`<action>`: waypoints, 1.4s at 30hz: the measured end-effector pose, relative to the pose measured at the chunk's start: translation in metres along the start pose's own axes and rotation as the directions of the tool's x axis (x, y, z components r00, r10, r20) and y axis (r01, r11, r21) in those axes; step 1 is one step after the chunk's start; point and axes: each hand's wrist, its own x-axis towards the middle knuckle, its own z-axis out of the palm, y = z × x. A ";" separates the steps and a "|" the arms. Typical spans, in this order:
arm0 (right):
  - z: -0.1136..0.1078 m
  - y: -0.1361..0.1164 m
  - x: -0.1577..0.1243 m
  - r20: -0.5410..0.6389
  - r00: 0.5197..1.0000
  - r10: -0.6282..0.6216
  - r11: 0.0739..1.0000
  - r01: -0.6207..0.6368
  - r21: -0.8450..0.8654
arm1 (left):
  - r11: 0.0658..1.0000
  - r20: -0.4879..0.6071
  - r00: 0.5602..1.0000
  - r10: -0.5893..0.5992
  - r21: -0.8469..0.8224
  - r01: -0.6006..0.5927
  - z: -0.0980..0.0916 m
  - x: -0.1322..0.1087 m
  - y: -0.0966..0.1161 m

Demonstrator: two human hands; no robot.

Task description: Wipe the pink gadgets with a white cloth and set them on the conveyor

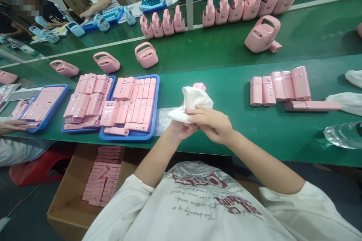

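Observation:
Above the front edge of the green table, both my hands are closed around a white cloth point(195, 99). Out of the cloth's top pokes the shiny end of a pink block-shaped case point(200, 86); the cloth and fingers hide the rest of it. My left hand point(183, 129) grips the bundle from below, its fingers largely covered. From the right, my right hand point(213, 122) presses the cloth with fingers bent over it. A bubble-wrap sheet point(164, 120) lies on the table just left of my hands.
To the left, a blue tray point(155, 120) and another blue tray point(112, 83) hold stacked pink cases. Several pink cases point(278, 87) stand at right, near a clear bottle point(343, 135). Pink handled devices point(261, 34) line the conveyor. A co-worker's hand point(13, 126) is far left.

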 end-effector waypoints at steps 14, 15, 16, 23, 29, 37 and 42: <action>-0.038 0.088 0.016 0.009 0.172 0.985 0.086 -0.539 0.838 | 0.985 0.117 0.987 0.113 0.116 -0.127 0.010 0.013 0.010; -0.038 0.086 0.014 0.037 0.170 0.985 0.060 -0.533 0.844 | 0.983 0.100 0.988 0.120 0.126 -0.133 0.011 0.016 0.010; -0.038 0.084 0.012 0.058 0.188 0.980 0.050 -0.526 0.849 | 0.981 0.083 0.988 0.127 0.134 -0.137 0.012 0.018 0.010; -0.053 0.080 0.001 -0.100 0.399 0.911 0.272 -0.403 0.874 | 0.987 0.108 0.989 0.096 0.119 -0.109 0.021 0.043 0.009; -0.053 0.070 0.008 -0.216 0.471 0.856 0.400 -0.335 0.853 | 0.977 0.109 0.994 0.010 0.212 -0.033 0.028 0.060 0.006; -0.045 0.057 0.002 -0.374 0.678 0.633 0.773 -0.538 0.336 | 0.977 -0.063 0.995 -0.077 0.195 0.088 0.041 0.075 0.007; -0.041 0.055 -0.003 -0.207 0.894 0.397 0.915 -0.402 0.015 | 0.965 -0.275 0.945 0.177 0.238 -0.112 0.035 0.092 0.016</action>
